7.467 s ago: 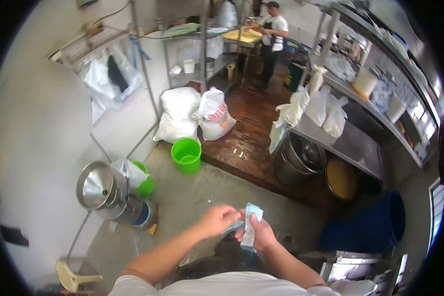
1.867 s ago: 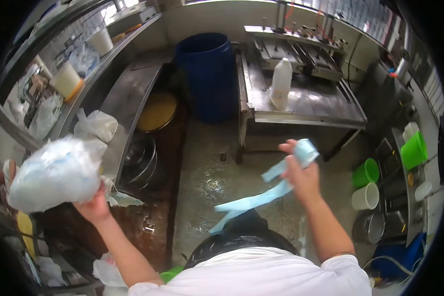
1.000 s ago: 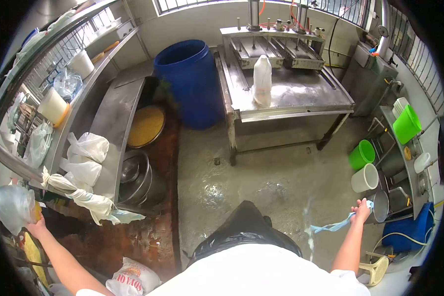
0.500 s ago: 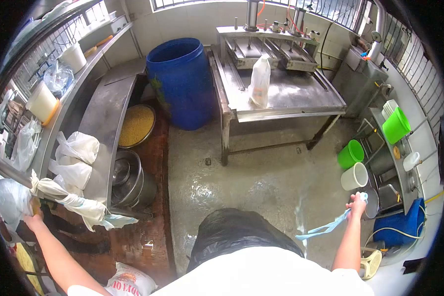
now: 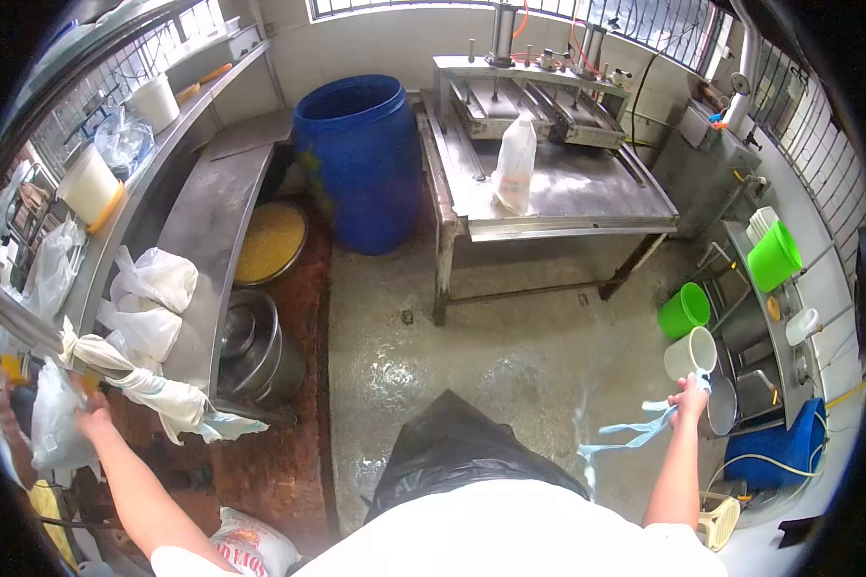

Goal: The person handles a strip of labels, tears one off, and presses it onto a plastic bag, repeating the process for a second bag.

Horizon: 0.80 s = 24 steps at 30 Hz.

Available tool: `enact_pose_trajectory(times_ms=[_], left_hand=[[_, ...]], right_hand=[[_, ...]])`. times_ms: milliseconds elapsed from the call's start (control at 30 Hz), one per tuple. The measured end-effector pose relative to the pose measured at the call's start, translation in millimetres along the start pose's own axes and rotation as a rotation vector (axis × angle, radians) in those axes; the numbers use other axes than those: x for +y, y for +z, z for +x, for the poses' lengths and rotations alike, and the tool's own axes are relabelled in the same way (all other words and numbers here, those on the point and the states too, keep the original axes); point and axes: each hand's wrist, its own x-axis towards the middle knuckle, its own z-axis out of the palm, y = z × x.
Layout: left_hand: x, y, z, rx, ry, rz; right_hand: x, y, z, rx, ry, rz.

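At the far left, my left hand (image 5: 93, 417) is closed on the edge of a cloudy plastic bag (image 5: 58, 418); some of the fingers are hidden behind it. On the right, held out over the floor, my right hand (image 5: 688, 399) is closed around a light blue strip (image 5: 635, 430), of cloth or plastic, whose loose ends dangle to the left. Just above the left hand a twisted whitish cloth (image 5: 144, 385) is tied on a metal rail. Beyond the right hand stands a white bucket (image 5: 691, 354).
A metal press table (image 5: 558, 197) bears a filled plastic bag (image 5: 516, 165). Beside it stands a blue barrel (image 5: 356, 178). To the left are a metal bench (image 5: 207, 207), a basin of yellow grains (image 5: 271, 242) and a steel pot (image 5: 277, 356). A green bucket (image 5: 684, 310) is at right.
My left hand has drawn the plastic bag slightly right and down. The blue strip has swung and spread in my right hand, which has stayed nearly in place.
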Motion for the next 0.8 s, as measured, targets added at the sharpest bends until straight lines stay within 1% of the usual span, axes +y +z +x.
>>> enact_pose_trajectory(times_ms=[67,100,133,167,200,233,267,333,367,400,467,533,567,600,667,733,800], left_hand=[[-23.9,14.8,-55.8,0.106,-0.023,0.132],[-28.4,9.1,-57.4,0.073,-0.002,0.224],[-32.4,6.1,-53.8,0.080,0.000,0.221],[-35.0,4.4,-48.9,0.023,-0.009,0.242],[-35.5,-1.3,-39.0,-0.033,-0.015,0.265],[-36.4,-15.1,2.0,-0.163,-0.025,0.314],[-41.2,-16.5,6.0,-0.156,-0.022,0.300],[-56.3,-25.4,19.3,-0.175,-0.106,0.245],[-65.8,-31.8,31.7,-0.149,-0.059,0.253],[-76.8,-27.8,16.0,-0.124,0.000,0.282],[-98.5,-44.9,58.3,-0.168,0.041,0.179],[-119.6,-20.7,14.1,-0.228,-0.052,0.159],[-130.8,-17.9,11.7,-0.475,-0.015,0.375],[-141.9,-25.2,23.2,-0.296,0.042,0.352],[-161.5,-48.2,30.3,-0.353,0.147,0.415],[-172.2,-59.6,34.2,-0.387,0.086,0.277],[-176.5,-65.3,25.0,-0.344,0.073,0.272]], right_hand=[[-6.3,3.0,0.8,-0.003,0.001,0.015],[-7.2,3.1,3.4,-0.007,-0.003,0.014],[-7.3,2.8,7.6,-0.022,-0.047,-0.025],[-7.5,2.9,11.0,-0.039,-0.091,-0.064],[-8.0,3.0,10.8,-0.050,-0.093,-0.067],[-12.1,4.7,8.1,-0.038,-0.092,-0.064],[-19.9,10.2,10.2,-0.028,-0.098,-0.058],[-34.2,20.7,7.6,-0.023,-0.098,-0.075],[-39.2,23.3,10.3,-0.040,-0.107,-0.113],[-41.9,25.6,13.1,-0.057,-0.113,-0.152],[-46.1,41.4,14.0,-0.084,-0.163,-0.163],[-53.8,55.7,6.5,-0.097,-0.254,-0.213],[-58.2,66.5,-4.1,-0.116,-0.253,-0.234],[-58.6,74.6,-14.7,-0.127,-0.255,-0.244],[-57.0,90.0,-27.7,-0.173,-0.256,-0.244],[-45.9,95.0,-22.6,-0.214,-0.266,-0.286],[-38.6,100.0,-20.6,-0.226,-0.270,-0.265]])
